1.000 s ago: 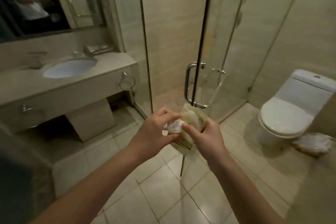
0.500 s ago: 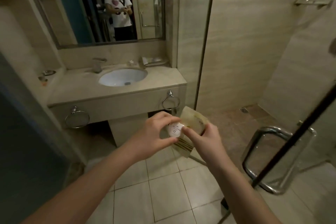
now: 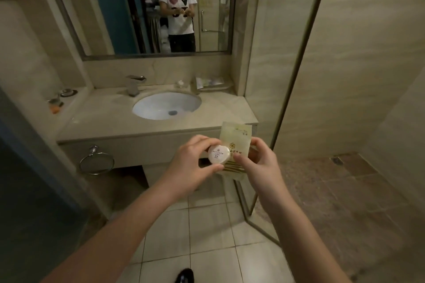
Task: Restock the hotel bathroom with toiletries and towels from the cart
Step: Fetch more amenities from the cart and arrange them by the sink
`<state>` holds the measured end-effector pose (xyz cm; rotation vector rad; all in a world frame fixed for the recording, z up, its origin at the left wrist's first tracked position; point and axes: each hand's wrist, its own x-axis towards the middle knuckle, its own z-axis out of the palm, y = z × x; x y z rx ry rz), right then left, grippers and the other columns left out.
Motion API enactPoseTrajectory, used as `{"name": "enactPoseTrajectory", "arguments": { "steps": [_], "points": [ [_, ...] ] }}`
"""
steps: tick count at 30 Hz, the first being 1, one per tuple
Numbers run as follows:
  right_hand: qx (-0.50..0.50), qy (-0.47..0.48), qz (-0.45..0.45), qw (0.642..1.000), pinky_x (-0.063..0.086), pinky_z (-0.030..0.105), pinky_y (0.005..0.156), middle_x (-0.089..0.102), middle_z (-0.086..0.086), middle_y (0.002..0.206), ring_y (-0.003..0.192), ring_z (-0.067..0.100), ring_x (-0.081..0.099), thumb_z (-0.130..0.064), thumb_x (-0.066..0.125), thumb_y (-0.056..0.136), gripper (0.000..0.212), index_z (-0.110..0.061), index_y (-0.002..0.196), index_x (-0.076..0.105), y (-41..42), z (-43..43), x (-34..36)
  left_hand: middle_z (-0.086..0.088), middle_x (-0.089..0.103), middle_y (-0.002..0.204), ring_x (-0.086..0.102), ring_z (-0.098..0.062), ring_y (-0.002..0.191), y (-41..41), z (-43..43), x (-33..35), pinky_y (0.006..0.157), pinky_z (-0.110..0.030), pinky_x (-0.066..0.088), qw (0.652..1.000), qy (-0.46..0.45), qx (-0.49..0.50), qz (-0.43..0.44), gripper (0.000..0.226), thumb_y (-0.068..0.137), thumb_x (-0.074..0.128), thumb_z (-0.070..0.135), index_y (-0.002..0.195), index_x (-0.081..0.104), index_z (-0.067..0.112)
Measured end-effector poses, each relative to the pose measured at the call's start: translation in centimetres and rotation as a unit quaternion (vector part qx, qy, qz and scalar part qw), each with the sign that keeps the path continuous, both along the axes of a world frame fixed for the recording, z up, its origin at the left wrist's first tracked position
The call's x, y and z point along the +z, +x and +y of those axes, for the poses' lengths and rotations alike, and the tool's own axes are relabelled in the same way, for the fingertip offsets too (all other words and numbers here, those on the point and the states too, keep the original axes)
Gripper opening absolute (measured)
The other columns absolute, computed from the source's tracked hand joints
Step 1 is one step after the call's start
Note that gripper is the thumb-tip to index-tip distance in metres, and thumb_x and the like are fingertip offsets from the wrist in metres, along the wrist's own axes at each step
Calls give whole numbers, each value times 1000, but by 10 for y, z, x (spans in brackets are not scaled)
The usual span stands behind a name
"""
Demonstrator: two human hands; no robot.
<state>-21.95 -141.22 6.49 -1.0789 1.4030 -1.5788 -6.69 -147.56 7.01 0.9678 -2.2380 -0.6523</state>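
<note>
Head view: at frame centre the left hand (image 3: 190, 164) pinches a round soap (image 3: 217, 155). Touching it, the right hand (image 3: 261, 163) pinches an upright sachet (image 3: 236, 142). The desk (image 3: 99, 119) lies directly above, equally near both hands.

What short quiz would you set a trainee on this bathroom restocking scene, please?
1. True or false: the left hand pinches the small round white toiletry packet.
2. The flat pale-green gold-striped sachet is held by: A the right hand; B a wall hook; C neither hand.
3. What hangs on the front of the beige stone vanity?
Key: 1 true; 2 A; 3 a chrome towel ring.
</note>
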Motion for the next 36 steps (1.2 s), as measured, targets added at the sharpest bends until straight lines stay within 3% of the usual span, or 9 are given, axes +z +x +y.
{"name": "enactPoseTrajectory", "arguments": {
  "steps": [4,11,14,19,24,27,29,33,36],
  "points": [
    [-27,-11,37,999,52,20,69,70,5,90,82,14,66,0,61,86,13,-10,93,64,-10,-69,-5,10,54,111,48,8,97,-5,-69,-7,86,-1,32,1000,4,-5,0,49,74,77,22,119,59,22],
    [-33,-5,69,997,55,31,71,69,4,87,79,17,66,-1,60,87,13,-13,91,65,-11,-209,6,16,49,113,45,4,102,1,-212,4,88,-2,30,1000,-3,-10,-25,50,76,74,28,122,57,25],
    [-42,2,63,997,56,26,66,70,0,83,74,12,67,-2,61,87,15,-16,90,64,-11,-265,4,16,51,112,47,7,99,9,-273,5,84,-3,34,1000,4,-7,-20,46,77,74,29,120,57,28],
    [-59,34,59,996,55,27,59,70,4,90,74,13,69,-7,60,89,24,-20,109,56,-17,-332,-7,13,53,109,46,11,101,13,-352,-7,80,2,32,1000,30,6,3,41,76,75,24,114,58,27],
    [-62,54,43,996,51,18,55,62,3,98,81,14,66,-7,59,89,36,-25,118,46,-35,-394,-19,12,53,109,48,9,98,1,-420,-23,80,-5,36,998,52,18,11,40,77,74,24,113,58,26],
    [-91,47,111,988,49,23,65,60,-1,89,85,19,61,-5,61,86,17,-18,94,54,-56,-440,-34,10,54,108,50,5,97,-13,-457,-34,82,-12,39,997,57,33,27,39,77,75,23,112,59,25],
    [-92,49,131,986,47,24,69,59,-2,86,85,19,59,-4,61,85,16,-19,86,57,-72,-472,-43,10,55,107,51,3,96,-26,-483,-39,83,-16,42,996,57,46,53,38,76,75,20,110,59,24],
    [-90,59,123,987,52,27,67,64,4,96,82,19,62,-2,62,85,23,-24,90,59,-110,-544,-62,12,56,106,51,5,95,-55,-547,-50,78,-4,36,994,60,68,65,35,75,76,18,104,59,29],
    [-90,87,129,984,54,38,77,65,3,101,90,24,63,-2,62,85,25,-24,97,60,-147,-603,-77,10,56,107,50,7,92,-79,-599,-59,77,-5,34,992,72,96,46,35,76,75,19,108,61,24]
  ]
}}
